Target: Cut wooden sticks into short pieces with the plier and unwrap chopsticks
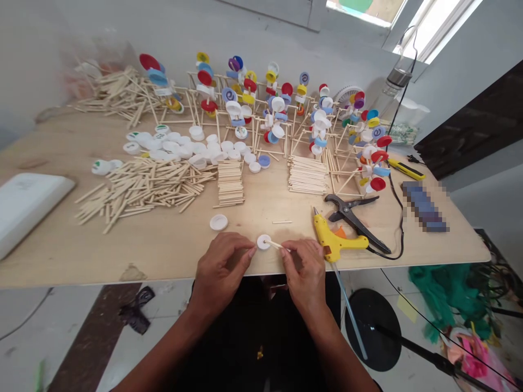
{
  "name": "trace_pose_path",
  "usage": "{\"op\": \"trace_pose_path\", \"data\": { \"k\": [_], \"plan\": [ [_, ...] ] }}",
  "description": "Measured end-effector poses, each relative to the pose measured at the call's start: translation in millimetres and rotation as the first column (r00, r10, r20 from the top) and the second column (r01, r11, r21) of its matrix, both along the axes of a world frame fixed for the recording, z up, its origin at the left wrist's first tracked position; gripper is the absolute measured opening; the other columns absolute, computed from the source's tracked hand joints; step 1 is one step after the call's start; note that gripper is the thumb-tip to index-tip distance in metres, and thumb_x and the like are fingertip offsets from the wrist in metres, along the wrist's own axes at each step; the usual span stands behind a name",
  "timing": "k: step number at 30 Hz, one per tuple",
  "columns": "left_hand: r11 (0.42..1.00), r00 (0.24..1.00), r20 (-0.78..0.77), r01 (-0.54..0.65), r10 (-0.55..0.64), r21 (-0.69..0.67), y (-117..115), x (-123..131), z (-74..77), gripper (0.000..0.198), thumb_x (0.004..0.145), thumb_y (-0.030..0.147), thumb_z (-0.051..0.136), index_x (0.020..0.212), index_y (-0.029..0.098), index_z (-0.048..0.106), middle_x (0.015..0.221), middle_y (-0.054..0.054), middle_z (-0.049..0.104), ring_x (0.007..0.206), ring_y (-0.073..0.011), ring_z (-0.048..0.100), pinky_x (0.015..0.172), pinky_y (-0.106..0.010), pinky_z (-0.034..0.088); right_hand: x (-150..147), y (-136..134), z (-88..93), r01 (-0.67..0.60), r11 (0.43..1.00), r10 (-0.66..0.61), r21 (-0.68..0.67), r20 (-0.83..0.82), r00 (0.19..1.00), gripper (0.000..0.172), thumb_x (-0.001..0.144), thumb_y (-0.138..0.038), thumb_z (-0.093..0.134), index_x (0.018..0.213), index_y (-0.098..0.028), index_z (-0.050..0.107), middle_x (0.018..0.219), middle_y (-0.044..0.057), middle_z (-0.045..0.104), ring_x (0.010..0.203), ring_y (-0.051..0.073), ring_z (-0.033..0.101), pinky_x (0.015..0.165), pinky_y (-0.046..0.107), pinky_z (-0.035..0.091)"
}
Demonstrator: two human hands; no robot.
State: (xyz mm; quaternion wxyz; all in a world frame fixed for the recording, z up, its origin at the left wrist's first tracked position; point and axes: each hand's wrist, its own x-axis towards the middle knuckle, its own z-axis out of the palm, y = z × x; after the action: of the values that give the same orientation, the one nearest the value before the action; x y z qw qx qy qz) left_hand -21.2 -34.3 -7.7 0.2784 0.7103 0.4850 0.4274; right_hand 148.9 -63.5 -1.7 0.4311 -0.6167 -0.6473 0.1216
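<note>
Left hand [224, 261] is pinching the cap [263, 242] at the surface's [163, 250] near edge; right hand [304, 267] is gripping the stick [277, 245], its tip touching the cap; any slipping is likely tilting the stick; the glue gun [335, 242] just beside may be burning knuckles.

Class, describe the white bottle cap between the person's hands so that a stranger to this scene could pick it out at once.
Start at the near edge of the wooden table, just left of the yellow glue gun. Between the left hand and right hand lies a white bottle cap. Unlike the lone cap further back, it has a wooden stick reaching onto its middle.
</note>
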Motion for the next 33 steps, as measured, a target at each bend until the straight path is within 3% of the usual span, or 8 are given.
{"op": "trace_pose_path", "data": {
  "k": [5, 8, 11, 13, 18, 21, 25, 33],
  "plan": [
    [0.985, 0.990, 0.139, 0.000, 0.024, -0.174, -21.1, 4.4, 9.6, 0.009, 0.085, 0.025, 0.060, 0.082, 0.024, 0.068, 0.080, 0.002, 0.066, 0.076, -0.0144, 0.062, 0.072, -0.026, 0.048, -12.0, -9.9, 12.9, -0.031, 0.999, 0.034, 0.017, -0.182, 0.983, 0.008, 0.089, -0.016, 0.058, 0.087, -0.021, 0.064, 0.082, 0.001, 0.071, 0.081, 0.018, 0.064, 0.086, 0.037, 0.041],
    [0.934, 0.958, 0.279, 0.036, 0.070, -0.356, -25.8, 9.3, 14.9, 0.010, 0.084, 0.028, 0.062, 0.080, 0.024, 0.070, 0.078, 0.002, 0.068, 0.075, -0.0148, 0.063, 0.073, -0.026, 0.049, -23.5, -15.7, 15.6, -0.075, 0.997, 0.072, 0.002, -0.276, 0.958, 0.008, 0.090, -0.017, 0.058, 0.089, -0.022, 0.064, 0.082, 0.000, 0.071, 0.080, 0.017, 0.064, 0.081, 0.036, 0.043],
    [0.867, 0.889, 0.426, 0.070, 0.170, -0.493, -24.0, 11.7, 16.5, 0.014, 0.081, 0.034, 0.064, 0.077, 0.022, 0.070, 0.076, 0.001, 0.069, 0.070, -0.0146, 0.061, 0.068, -0.026, 0.050, -29.4, -17.7, 14.5, -0.100, 0.995, 0.097, 0.006, -0.309, 0.946, 0.008, 0.090, -0.017, 0.058, 0.091, -0.022, 0.063, 0.082, 0.000, 0.070, 0.080, 0.017, 0.064, 0.080, 0.035, 0.044],
    [0.861, 0.863, 0.455, 0.048, 0.219, -0.506, -19.9, 9.9, 16.6, 0.016, 0.081, 0.036, 0.064, 0.077, 0.022, 0.069, 0.078, 0.000, 0.070, 0.066, -0.0136, 0.059, 0.065, -0.025, 0.049, -26.4, -16.1, 12.8, -0.100, 0.995, 0.102, 0.021, -0.266, 0.958, 0.008, 0.090, -0.015, 0.057, 0.091, -0.022, 0.062, 0.083, 0.000, 0.070, 0.080, 0.017, 0.063, 0.082, 0.035, 0.044],
    [0.954, 0.981, 0.148, -0.079, 0.126, -0.289, -3.9, -5.0, 14.9, 0.016, 0.084, 0.036, 0.061, 0.078, 0.023, 0.068, 0.078, 0.000, 0.071, 0.075, -0.0171, 0.064, 0.072, -0.029, 0.051, -2.6, -6.6, 5.8, -0.001, 0.999, 0.000, 0.047, 0.019, 1.000, 0.010, 0.091, -0.017, 0.055, 0.086, -0.021, 0.063, 0.083, 0.003, 0.068, 0.083, 0.020, 0.060, 0.081, 0.038, 0.040],
    [1.000, 0.996, -0.091, -0.008, 0.006, -0.029, 6.8, -11.3, 9.5, 0.017, 0.088, 0.032, 0.056, 0.088, 0.021, 0.069, 0.083, -0.002, 0.071, 0.079, -0.0189, 0.064, 0.075, -0.032, 0.050, 7.0, -1.3, 1.1, 0.016, 0.999, -0.022, 0.042, 0.148, 0.989, 0.011, 0.092, -0.020, 0.054, 0.086, -0.021, 0.063, 0.084, 0.004, 0.067, 0.084, 0.021, 0.057, 0.079, 0.038, 0.039],
    [0.977, 0.948, -0.306, 0.139, -0.084, 0.160, 17.9, -11.1, 0.0, 0.024, 0.094, 0.026, 0.046, 0.101, 0.019, 0.068, 0.083, -0.005, 0.067, 0.081, -0.0206, 0.061, 0.074, -0.035, 0.049, 7.8, 3.2, -2.5, -0.013, 0.999, 0.006, 0.031, 0.215, 0.977, 0.012, 0.092, -0.019, 0.054, 0.085, -0.021, 0.062, 0.084, 0.004, 0.066, 0.083, 0.022, 0.056, 0.079, 0.038, 0.038],
    [0.945, 0.894, -0.432, 0.235, -0.118, 0.228, 24.5, -11.8, -6.9, 0.029, 0.094, 0.016, 0.041, 0.108, 0.018, 0.067, 0.087, -0.007, 0.066, 0.080, -0.0207, 0.056, 0.071, -0.036, 0.048, 7.4, 6.4, -7.5, -0.040, 0.999, 0.044, -0.021, 0.245, 0.969, 0.014, 0.093, -0.018, 0.051, 0.085, -0.019, 0.063, 0.085, 0.005, 0.066, 0.084, 0.022, 0.055, 0.077, 0.037, 0.040]
  ]
}}
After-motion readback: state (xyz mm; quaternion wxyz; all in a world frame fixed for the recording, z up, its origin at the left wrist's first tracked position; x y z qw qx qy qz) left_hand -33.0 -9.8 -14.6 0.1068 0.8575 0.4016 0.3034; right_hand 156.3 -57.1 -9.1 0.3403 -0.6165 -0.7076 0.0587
